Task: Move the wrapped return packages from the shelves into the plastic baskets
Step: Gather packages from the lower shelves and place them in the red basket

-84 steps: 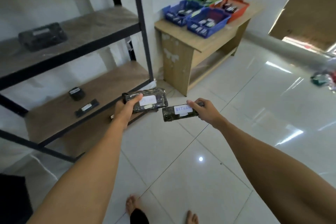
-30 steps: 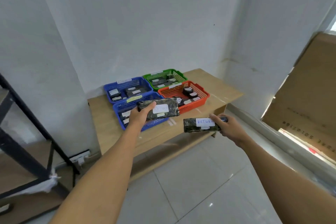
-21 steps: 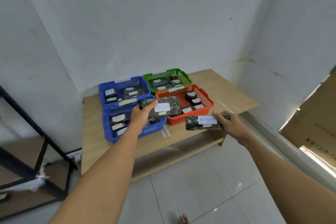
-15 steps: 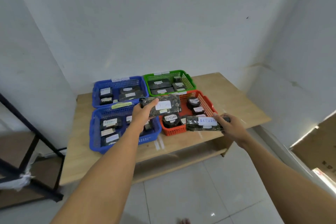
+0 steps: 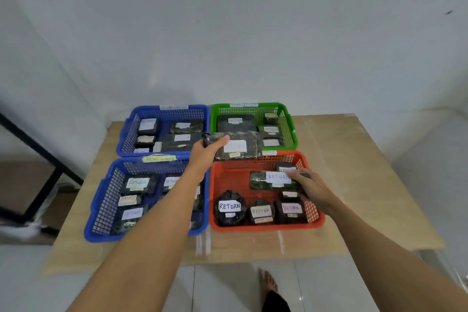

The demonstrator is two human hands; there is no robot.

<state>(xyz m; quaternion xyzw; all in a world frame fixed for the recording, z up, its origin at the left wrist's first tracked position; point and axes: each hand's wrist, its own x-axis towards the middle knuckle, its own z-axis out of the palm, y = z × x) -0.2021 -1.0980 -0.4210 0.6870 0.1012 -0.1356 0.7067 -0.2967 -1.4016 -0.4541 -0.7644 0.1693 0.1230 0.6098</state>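
White corner walls, a low wooden table [image 5: 354, 185] set against them, four plastic baskets on top in a two-by-two block. A second ago you stood back from the table with both parcels held out over the floor; now you have closed in, and both parcels are over the baskets. Your left hand [image 5: 205, 157] grips a wide wrapped parcel [image 5: 238, 147] by its left end, thumb on top, holding it in the air above the seam between the green basket [image 5: 288, 129] and the red basket [image 5: 314, 220]. Your right hand [image 5: 311, 187] pinches the right end of a long parcel [image 5: 271, 181] marked RETURN, low inside the red basket, above the round bundles along its near wall; whether it touches the bottom you cannot tell. Both blue baskets, far [image 5: 126, 139] and near [image 5: 101, 215], already hold labelled parcels. Carrying looks finished; what remains is setting down. The right parcel seems ready to release; the left one needs a basket chosen first.
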